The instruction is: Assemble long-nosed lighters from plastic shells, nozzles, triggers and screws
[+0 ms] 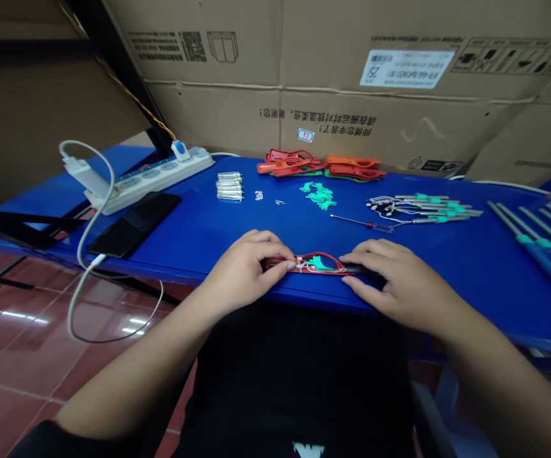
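At the near edge of the table lies an opened red plastic handle shell (340, 265) with an oval loop. Inside it sit a teal trigger-shaped piece (317, 262) and thin white wires. My left hand (251, 264) is closed on the shell's left end, thumb and fingers pinching close to the wires. At the other end, my right hand (394, 277) grips with thumb and index finger on either side of a black part (362, 270), which its palm partly hides. More teal pieces (318, 194) lie in a small pile beyond the shell.
Red and orange shells (299, 164) are stacked at the back by a cardboard box (209, 108). A screwdriver (361, 222) lies near wired metal rods (440, 207). Silvery cylinders (229, 186), a black phone (135, 222) and a power strip (149, 178) are leftward; blue-handled rods (540, 245) lie right.
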`<state>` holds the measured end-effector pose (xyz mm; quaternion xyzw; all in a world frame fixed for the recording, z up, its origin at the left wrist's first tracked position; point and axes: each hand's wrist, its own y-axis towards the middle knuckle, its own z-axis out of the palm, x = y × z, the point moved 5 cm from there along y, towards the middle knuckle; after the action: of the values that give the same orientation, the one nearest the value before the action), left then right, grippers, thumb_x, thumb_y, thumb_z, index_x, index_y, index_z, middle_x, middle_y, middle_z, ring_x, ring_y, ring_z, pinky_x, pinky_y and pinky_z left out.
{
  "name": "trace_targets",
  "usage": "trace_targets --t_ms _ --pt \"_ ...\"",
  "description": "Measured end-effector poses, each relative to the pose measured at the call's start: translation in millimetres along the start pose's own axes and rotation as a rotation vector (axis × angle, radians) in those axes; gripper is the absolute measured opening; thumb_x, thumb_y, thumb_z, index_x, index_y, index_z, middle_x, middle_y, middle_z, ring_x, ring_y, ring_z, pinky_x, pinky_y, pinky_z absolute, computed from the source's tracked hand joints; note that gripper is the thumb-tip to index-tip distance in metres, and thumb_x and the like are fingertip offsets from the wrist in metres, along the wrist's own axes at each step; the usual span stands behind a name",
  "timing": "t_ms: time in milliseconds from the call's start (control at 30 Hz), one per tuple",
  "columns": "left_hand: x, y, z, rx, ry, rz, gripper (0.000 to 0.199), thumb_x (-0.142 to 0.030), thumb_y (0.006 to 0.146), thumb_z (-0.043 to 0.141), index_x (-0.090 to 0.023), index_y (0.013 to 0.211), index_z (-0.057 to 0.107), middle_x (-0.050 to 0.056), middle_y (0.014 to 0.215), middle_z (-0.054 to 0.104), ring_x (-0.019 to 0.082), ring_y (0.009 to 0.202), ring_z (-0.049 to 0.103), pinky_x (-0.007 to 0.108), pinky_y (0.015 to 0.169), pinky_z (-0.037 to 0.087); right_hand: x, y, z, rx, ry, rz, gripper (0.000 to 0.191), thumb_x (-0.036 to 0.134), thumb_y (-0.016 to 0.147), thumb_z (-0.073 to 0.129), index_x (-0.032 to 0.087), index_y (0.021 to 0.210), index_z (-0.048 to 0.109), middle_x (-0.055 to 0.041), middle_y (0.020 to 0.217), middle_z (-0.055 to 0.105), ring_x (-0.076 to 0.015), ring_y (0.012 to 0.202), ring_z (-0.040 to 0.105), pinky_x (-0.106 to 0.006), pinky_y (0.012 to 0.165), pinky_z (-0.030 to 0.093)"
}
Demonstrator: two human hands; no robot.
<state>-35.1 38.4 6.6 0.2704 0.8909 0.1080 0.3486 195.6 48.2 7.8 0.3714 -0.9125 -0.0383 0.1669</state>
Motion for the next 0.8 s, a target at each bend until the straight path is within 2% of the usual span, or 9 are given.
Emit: trace_targets --t_ms 200,333,500,800 --pt "-0.2 1.8 -0.5 0.061 0.005 0.047 0.01 -0.024 0.092 0.066 -0.022 0.095 0.075 0.003 0.095 0.07 0.017 0.087 0.062 0.036 0.085 0.048 1.6 0.0 0.9 -0.063 0.057 0.01 0.025 0.029 0.095 0.057 0.022 0.116 0.069 -0.0094 0.111 0.067 -0.0241 0.1 0.062 -0.043 0.087 0.052" --pt "-0.3 -0.2 0.1 0.073 0.025 0.049 0.012 -0.025 0.094 0.063 -0.022 0.098 0.074 0.003 0.098 0.069 0.017 0.09 0.061 0.036 0.087 0.046 5.3 -2.4 2.9 -0.115 0.061 -0.06 0.021 0.022 0.096 0.056 0.025 0.104 0.075 -0.0049 0.1 0.067 -0.0193 0.09 0.061 -0.038 0.081 0.05" --pt "-5.5 -0.4 3.2 0.114 0.097 0.067 0.017 -0.023 0.097 0.057 -0.022 0.108 0.07 0.004 0.105 0.067 0.019 0.096 0.058 0.036 0.088 0.046 7.0 -4.2 4.3 -0.129 -0.028 -0.099 0.022 0.022 0.097 0.055 0.023 0.103 0.076 -0.0056 0.098 0.067 -0.0192 0.088 0.06 -0.037 0.077 0.048" --pt "-7.2 -0.1 3.0 0.146 0.061 0.109 0.024 -0.021 0.098 0.053 -0.026 0.113 0.071 0.004 0.106 0.065 0.018 0.097 0.059 0.035 0.087 0.048 5.2 -3.0 4.3 -0.114 0.085 -0.04 0.018 0.022 0.095 0.059 0.024 0.105 0.074 -0.0039 0.101 0.067 -0.0185 0.091 0.062 -0.037 0.082 0.048"
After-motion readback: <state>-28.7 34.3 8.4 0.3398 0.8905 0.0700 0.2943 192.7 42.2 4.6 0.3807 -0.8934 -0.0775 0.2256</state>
